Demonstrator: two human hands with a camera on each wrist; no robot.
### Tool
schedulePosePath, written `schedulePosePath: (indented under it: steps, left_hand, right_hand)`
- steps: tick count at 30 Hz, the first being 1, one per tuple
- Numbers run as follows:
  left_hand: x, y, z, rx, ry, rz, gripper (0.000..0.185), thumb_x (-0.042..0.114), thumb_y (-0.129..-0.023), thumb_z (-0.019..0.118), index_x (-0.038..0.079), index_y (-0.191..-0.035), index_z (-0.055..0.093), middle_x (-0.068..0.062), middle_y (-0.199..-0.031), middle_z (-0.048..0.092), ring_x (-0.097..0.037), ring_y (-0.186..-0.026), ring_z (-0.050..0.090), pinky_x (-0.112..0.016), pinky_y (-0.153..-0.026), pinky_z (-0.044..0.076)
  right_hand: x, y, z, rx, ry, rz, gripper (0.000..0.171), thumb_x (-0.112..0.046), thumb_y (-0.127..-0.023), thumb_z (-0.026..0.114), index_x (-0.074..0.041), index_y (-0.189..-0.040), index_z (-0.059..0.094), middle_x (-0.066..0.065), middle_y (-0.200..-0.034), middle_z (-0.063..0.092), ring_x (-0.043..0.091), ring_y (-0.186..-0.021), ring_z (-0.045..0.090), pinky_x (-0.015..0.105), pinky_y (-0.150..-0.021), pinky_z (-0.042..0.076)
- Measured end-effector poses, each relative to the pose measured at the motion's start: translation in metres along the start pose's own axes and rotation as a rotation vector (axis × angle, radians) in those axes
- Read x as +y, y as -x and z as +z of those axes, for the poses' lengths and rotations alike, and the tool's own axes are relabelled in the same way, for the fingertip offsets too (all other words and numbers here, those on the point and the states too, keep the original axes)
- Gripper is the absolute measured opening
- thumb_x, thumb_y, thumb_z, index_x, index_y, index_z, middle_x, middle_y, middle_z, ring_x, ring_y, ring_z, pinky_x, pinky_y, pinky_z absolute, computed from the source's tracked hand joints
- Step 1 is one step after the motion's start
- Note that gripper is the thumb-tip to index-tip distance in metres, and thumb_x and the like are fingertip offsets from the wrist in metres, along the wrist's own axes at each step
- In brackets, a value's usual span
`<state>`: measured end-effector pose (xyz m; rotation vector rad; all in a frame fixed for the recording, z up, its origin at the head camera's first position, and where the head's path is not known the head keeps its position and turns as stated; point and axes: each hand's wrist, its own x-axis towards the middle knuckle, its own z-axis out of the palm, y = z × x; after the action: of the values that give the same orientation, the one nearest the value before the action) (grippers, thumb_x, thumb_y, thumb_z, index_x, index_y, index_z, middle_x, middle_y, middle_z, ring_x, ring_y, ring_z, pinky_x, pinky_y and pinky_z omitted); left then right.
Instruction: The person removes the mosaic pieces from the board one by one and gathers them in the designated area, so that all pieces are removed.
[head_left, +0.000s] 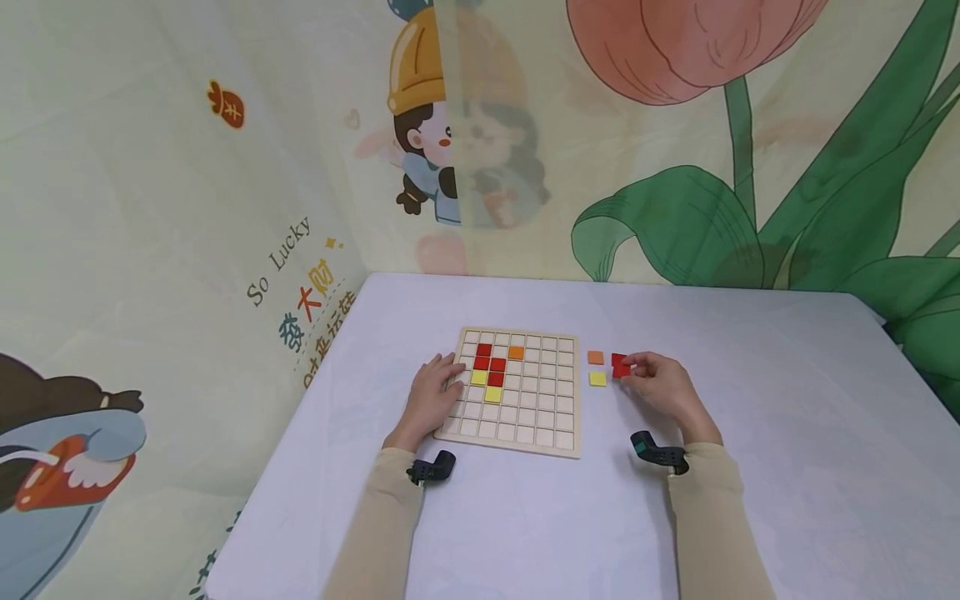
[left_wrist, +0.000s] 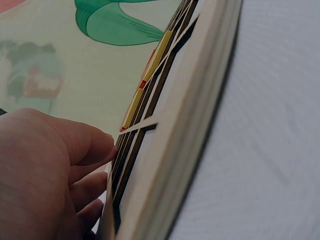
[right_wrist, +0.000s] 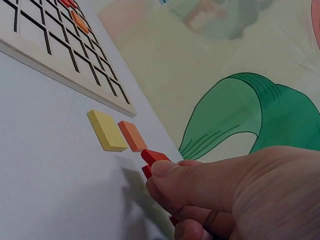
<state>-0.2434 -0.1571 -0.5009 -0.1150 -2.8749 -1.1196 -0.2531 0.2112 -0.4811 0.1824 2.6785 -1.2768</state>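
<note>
A wooden grid board (head_left: 540, 450) lies on the table, with several red tiles (head_left: 497, 379), two yellow tiles (head_left: 492, 394) and one orange tile (head_left: 516, 352) in its cells. My left hand (head_left: 431, 398) rests at the board's left edge, its fingertips touching the frame. Right of the board, my right hand (head_left: 663, 385) pinches a red square tile (right_wrist: 154, 157) between thumb and fingers. More red shows under and behind those fingers, partly hidden, so I cannot tell how many red pieces are there. Beside them lie a loose orange tile (right_wrist: 132, 136) and a loose yellow tile (right_wrist: 106, 131).
A white-covered table (head_left: 525, 533) carries the board and tiles. Behind it hangs a printed cloth (head_left: 510, 250) with a tulip and cartoon figures. Both wrists wear black camera mounts, the left mount (head_left: 432, 467) near the board's front-left corner.
</note>
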Motion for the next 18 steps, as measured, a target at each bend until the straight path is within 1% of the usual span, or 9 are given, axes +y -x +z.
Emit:
schedulePosePath:
  steps: [9,13,18]
  left_hand:
    - [0.0002,-0.0009,-0.0004,-0.003,-0.007,0.001,0.035,0.021,-0.09,0.051,0.015,-0.124,0.056,0.001,-0.142,0.037,-0.016,-0.136,0.018,-0.033,-0.114,0.007]
    - [-0.0004,-0.0009,-0.0002,-0.005,-0.004,0.001,0.036,0.021,-0.09,0.051,0.014,-0.124,0.056,0.001,-0.142,0.037,-0.016,-0.136,0.018,-0.033,-0.114,0.008]
    - [-0.0013,-0.0011,0.0005,-0.002,-0.003,0.0,0.036,0.022,-0.09,0.051,0.015,-0.124,0.056,0.001,-0.142,0.037,-0.016,-0.136,0.018,-0.033,-0.114,0.008]
  right_hand:
    - [0.0021,-0.0002,-0.0019,-0.026,0.046,0.003,0.038,-0.021,-0.085,0.063,-0.01,-0.12,0.055,0.013,-0.102,0.054,0.028,-0.095,0.044,0.016,-0.059,0.04]
    - [0.0025,0.0004,-0.0013,-0.041,0.06,0.001,0.039,-0.021,-0.084,0.064,-0.01,-0.121,0.055,0.014,-0.103,0.054,0.028,-0.096,0.044,0.015,-0.057,0.041]
    - [0.0024,0.0014,0.0003,-0.037,0.101,-0.004,0.037,-0.019,-0.084,0.064,-0.009,-0.119,0.056,0.013,-0.099,0.054,0.027,-0.094,0.045,0.013,-0.054,0.041]
